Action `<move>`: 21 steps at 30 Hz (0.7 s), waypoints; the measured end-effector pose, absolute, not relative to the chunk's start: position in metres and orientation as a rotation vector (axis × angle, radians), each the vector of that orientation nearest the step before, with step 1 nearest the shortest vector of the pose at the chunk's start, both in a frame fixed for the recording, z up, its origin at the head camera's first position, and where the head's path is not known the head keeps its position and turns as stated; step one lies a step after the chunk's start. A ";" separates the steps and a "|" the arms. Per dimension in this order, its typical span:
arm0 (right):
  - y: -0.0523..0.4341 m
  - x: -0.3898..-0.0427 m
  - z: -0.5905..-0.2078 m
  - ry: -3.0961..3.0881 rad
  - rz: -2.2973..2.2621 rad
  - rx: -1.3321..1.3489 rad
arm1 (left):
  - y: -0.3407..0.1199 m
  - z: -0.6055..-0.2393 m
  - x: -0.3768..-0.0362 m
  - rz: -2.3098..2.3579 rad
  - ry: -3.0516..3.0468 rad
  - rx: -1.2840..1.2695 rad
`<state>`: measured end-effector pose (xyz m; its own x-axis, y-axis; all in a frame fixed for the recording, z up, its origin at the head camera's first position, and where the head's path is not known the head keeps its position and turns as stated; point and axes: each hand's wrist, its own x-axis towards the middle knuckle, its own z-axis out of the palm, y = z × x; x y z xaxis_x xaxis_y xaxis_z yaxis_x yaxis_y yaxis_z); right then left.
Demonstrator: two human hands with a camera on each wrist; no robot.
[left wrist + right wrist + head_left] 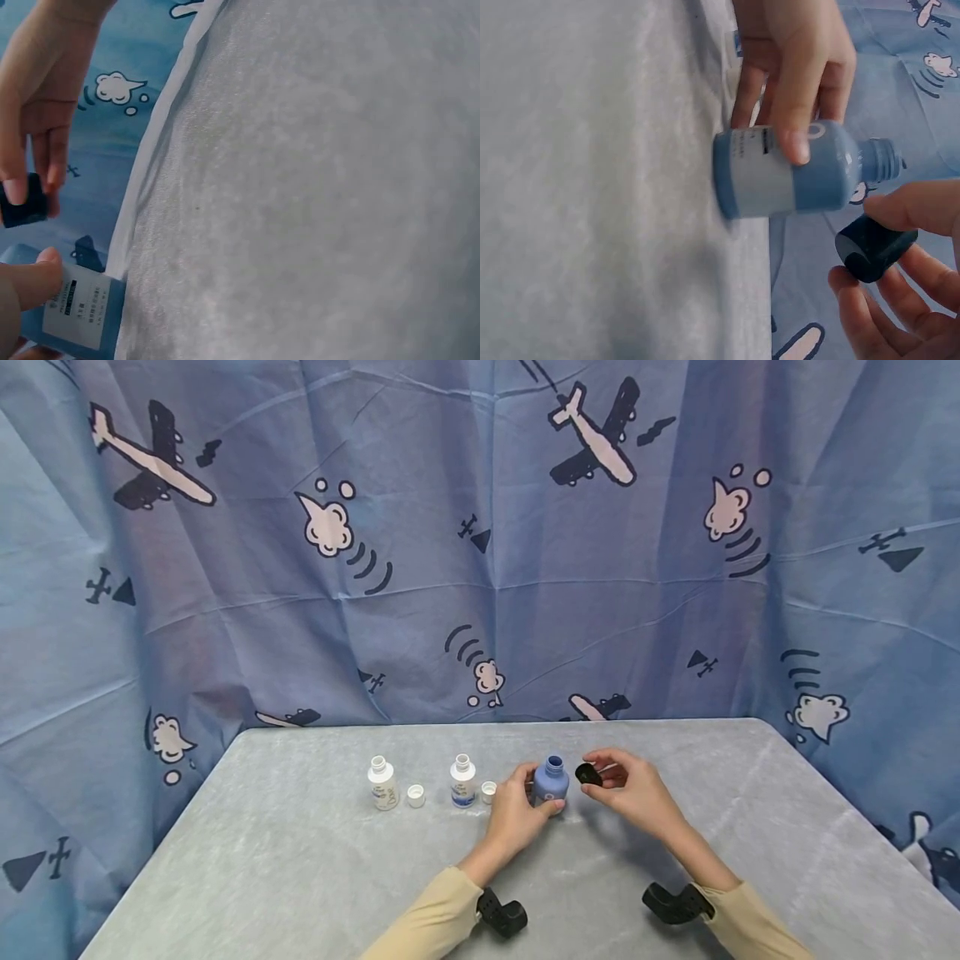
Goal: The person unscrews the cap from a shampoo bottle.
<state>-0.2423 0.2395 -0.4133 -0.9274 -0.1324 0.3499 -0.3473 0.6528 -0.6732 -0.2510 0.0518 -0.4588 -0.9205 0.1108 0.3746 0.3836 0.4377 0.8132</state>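
Observation:
My left hand [517,814] grips a blue bottle [552,783] whose threaded neck is uncapped, its thumb across the front. A white label with small print shows on the bottle's side in the right wrist view. Just right of the neck, my right hand [633,789] pinches a black cap [875,247] between thumb and fingers, apart from the bottle. To the left stand two white bottles with uncapped necks: one [462,782] nearer the left hand, one [383,783] farther off. A white cap [416,796] lies between them, and another white cap [489,792] sits close to the left hand.
The bottles stand toward the back of a table covered in pale grey cloth [300,852]. Behind its far edge hangs a blue curtain [420,543] printed with airplanes and clouds. Black bands [504,914] are worn at both wrists over beige sleeves [427,918].

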 end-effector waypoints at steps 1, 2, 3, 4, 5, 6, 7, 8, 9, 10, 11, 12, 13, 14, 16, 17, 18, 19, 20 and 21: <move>0.240 -0.243 -0.414 -2.612 1.134 0.392 | 0.051 -0.458 -0.251 -1.476 -2.435 -0.428; 0.241 -0.244 -0.415 -2.619 1.128 0.399 | 0.051 -0.457 -0.251 -1.476 -2.440 -0.430; 0.242 -0.245 -0.416 -2.623 1.126 0.407 | 0.050 -0.456 -0.251 -1.476 -2.447 -0.433; 0.242 -0.245 -0.417 -2.627 1.129 0.413 | 0.050 -0.456 -0.251 -1.474 -2.451 -0.438; 0.243 -0.246 -0.418 -2.630 1.133 0.420 | 0.049 -0.456 -0.250 -1.470 -2.452 -0.443; 0.243 -0.247 -0.420 -2.631 1.141 0.432 | 0.049 -0.455 -0.250 -1.465 -2.455 -0.449; 0.244 -0.247 -0.421 -2.630 1.149 0.443 | 0.048 -0.455 -0.250 -1.464 -2.456 -0.452; 0.244 -0.248 -0.421 -2.627 1.156 0.452 | 0.047 -0.455 -0.249 -1.466 -2.455 -0.459; 0.245 -0.249 -0.422 -2.625 1.162 0.460 | 0.047 -0.455 -0.249 -1.467 -2.455 -0.464; 0.245 -0.249 -0.423 -2.626 1.163 0.468 | 0.046 -0.455 -0.248 -1.465 -2.453 -0.467; 0.246 -0.250 -0.424 -2.627 1.160 0.476 | 0.045 -0.455 -0.248 -1.469 -2.450 -0.470; 0.246 -0.250 -0.425 -2.631 1.155 0.483 | 0.045 -0.455 -0.247 -1.474 -2.448 -0.471; 0.247 -0.251 -0.426 -2.637 1.148 0.488 | 0.044 -0.455 -0.247 -1.479 -2.444 -0.471; 0.247 -0.251 -0.427 -2.644 1.138 0.493 | 0.044 -0.455 -0.246 -1.486 -2.440 -0.471; 0.248 -0.252 -0.429 -2.663 1.116 0.502 | 0.043 -0.455 -0.244 -1.499 -2.437 -0.470; 0.249 -0.252 -0.430 -2.673 1.105 0.507 | 0.042 -0.455 -0.243 -1.512 -2.439 -0.470; 0.249 -0.253 -0.431 -2.682 1.094 0.513 | 0.041 -0.454 -0.242 -1.520 -2.441 -0.470; 0.249 -0.253 -0.431 -2.691 1.080 0.517 | 0.040 -0.454 -0.241 -1.528 -2.446 -0.471; 0.249 -0.253 -0.432 -2.701 1.068 0.520 | 0.039 -0.453 -0.239 -1.536 -2.451 -0.475; 0.249 -0.254 -0.432 -2.709 1.052 0.525 | 0.038 -0.453 -0.238 -1.539 -2.458 -0.478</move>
